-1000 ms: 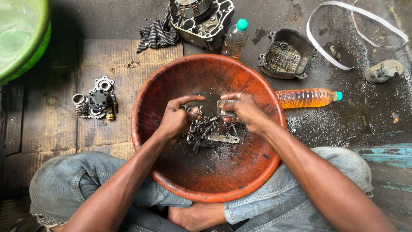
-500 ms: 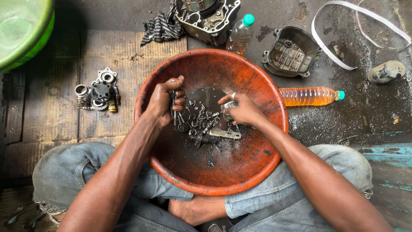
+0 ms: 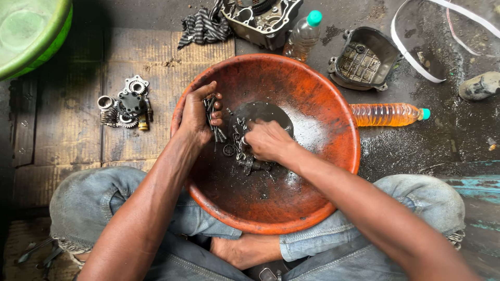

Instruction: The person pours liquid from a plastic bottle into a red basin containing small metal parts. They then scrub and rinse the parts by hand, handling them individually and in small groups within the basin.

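A large orange-brown basin [image 3: 323,99] rests between my knees, oily inside, with several small bolts and metal parts [image 3: 245,161] lying at its bottom. My left hand [image 3: 199,112] is near the basin's left rim, closed around a bunch of long dark bolts [image 3: 212,117]. My right hand [image 3: 266,140] is down in the middle of the basin, fingers curled among the loose parts; what it grips is hidden under the fingers.
Gears and bearings [image 3: 125,106] lie on the wooden board at left. A green basin [image 3: 28,36] is at top left. An engine case [image 3: 263,18], striped rag [image 3: 205,26], two plastic bottles of amber liquid [image 3: 388,114], a metal cover [image 3: 362,60] and a white strap [image 3: 416,57] lie beyond.
My left hand has lifted away toward the basin's left rim with bolts in it. My right hand has moved left and down into the pile of parts.
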